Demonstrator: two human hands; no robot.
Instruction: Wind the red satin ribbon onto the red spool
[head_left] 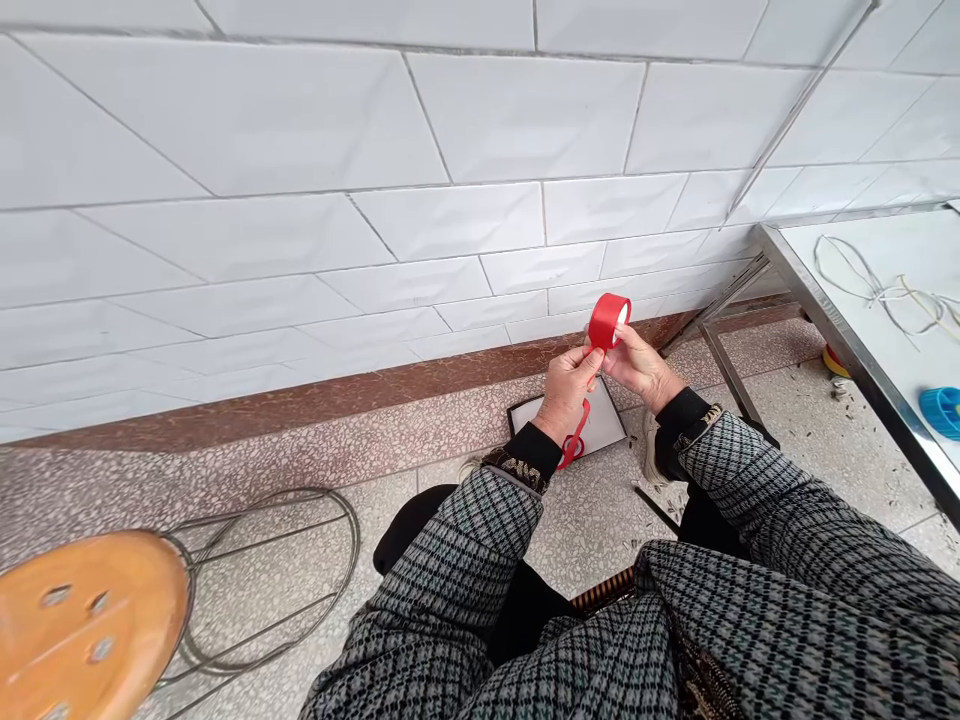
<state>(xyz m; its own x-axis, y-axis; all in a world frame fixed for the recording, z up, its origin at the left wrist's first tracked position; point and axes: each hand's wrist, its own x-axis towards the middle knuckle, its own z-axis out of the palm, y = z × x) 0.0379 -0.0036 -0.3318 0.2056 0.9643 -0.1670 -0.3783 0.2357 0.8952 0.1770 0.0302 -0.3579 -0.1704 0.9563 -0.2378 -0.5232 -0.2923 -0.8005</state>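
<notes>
A roll of red ribbon (606, 322) with a white core is held up in front of me, near the wall. My right hand (637, 368) is closed on the roll, fingers at its core. My left hand (568, 388) pinches the ribbon just below the roll, its thumb and fingers pressed together. From the left hand a loose red strip (579, 428) hangs down. Its lower end lies in a curl over a white panel with a dark edge (602, 425) on the floor. The tips of some right fingers are hidden behind the roll.
An orange stool (97, 620) with metal legs stands at the lower left. At right is a metal-edged table (840, 330) bearing tangled pale wire (892, 292) and a blue plastic piece (941, 410). A white tiled wall (300, 240) rises ahead. Small dark scraps litter the speckled floor.
</notes>
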